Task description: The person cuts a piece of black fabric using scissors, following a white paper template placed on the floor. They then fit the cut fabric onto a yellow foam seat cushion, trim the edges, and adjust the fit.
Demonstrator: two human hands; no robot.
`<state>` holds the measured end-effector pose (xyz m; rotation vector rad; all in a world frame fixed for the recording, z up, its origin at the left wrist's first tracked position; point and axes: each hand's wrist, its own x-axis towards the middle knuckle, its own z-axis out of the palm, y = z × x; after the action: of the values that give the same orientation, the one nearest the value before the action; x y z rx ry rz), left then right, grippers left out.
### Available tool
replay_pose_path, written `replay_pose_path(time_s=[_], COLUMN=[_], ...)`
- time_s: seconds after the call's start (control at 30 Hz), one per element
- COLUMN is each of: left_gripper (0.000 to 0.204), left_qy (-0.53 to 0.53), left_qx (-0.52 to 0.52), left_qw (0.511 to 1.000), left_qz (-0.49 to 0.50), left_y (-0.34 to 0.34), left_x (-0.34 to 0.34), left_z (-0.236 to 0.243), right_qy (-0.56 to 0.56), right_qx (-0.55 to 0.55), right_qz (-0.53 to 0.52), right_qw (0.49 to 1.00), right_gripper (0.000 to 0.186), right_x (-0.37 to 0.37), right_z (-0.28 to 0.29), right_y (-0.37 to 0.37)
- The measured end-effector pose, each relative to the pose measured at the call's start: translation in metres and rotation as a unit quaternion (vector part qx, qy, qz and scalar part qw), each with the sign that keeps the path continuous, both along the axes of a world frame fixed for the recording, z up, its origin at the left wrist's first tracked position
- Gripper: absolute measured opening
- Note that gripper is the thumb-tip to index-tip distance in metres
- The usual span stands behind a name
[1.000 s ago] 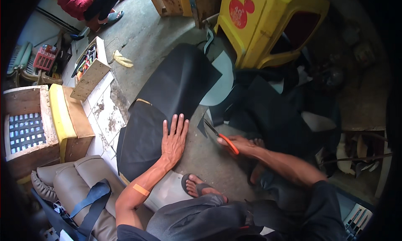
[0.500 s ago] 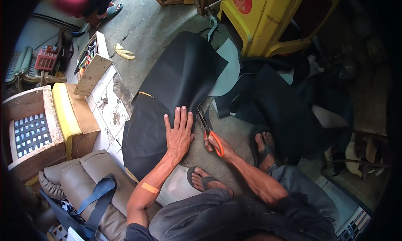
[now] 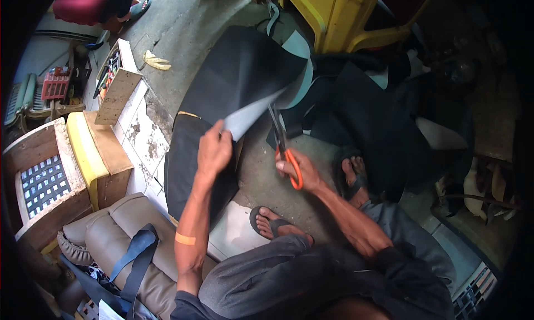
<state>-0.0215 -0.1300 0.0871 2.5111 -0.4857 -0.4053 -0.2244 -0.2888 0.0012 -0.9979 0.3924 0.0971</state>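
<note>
Nearest, two sandals (image 3: 276, 225) rest on the floor (image 3: 258, 189), with one brown cushion (image 3: 167, 275) to the left and a dark strap (image 3: 132, 270) across it. Just beyond, the right hand (image 3: 310, 174) grips one pair of scissors (image 3: 284, 146) by its orange handles, blades slightly parted. The left hand (image 3: 215, 149) pinches the near edge of one black sheet (image 3: 236, 70), lifting it so that the pale underside (image 3: 253, 115) shows. The sheet lies on the floor ahead of the person, left of the blades; whether a second black area (image 3: 192, 159), nearer, belongs to it cannot be told.

The step in hand seems to be trimming that edge; the next move would call for keeping it taut and lining the blades up along it.

To the right lies a heap of black scraps (image 3: 378, 128), too tangled to count. To the left stand one wooden frame (image 3: 71, 172) and, farther on, one toolbox (image 3: 118, 97), its tools uncountable. Beyond are one pale glove-like thing (image 3: 156, 61), one yellow stool (image 3: 336, 25) and one other person (image 3: 83, 7).
</note>
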Motion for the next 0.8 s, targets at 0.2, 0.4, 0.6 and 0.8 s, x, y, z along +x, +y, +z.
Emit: replay_pose_path(time_s=[0.2,0.4,0.6,0.8], left_gripper=[0.038,0.046,0.059,0.065], left_qy=[0.064,-0.037,-0.098,-0.118], left_qx=[-0.015,0.172,0.251,0.261], left_qw=[0.997,0.948,0.914,0.911], left_qz=[-0.032,-0.264,-0.305,-0.296], left_y=[0.012,-0.024,-0.007,-0.009], left_x=[0.009,-0.065,-0.081,-0.077], left_z=[-0.018,-0.013,-0.041,-0.027], right_qy=[0.102,0.182,0.188,0.181], right_qx=[0.033,0.041,0.053,0.064], right_qz=[-0.115,-0.126,-0.072,-0.015], right_qw=[0.988,0.974,0.978,0.981], right_gripper=[0.036,0.045,0.046,0.046], right_x=[0.005,-0.027,-0.042,-0.052], right_z=[0.009,-0.024,-0.038,-0.037], right_y=[-0.011,-0.009,0.009,0.014])
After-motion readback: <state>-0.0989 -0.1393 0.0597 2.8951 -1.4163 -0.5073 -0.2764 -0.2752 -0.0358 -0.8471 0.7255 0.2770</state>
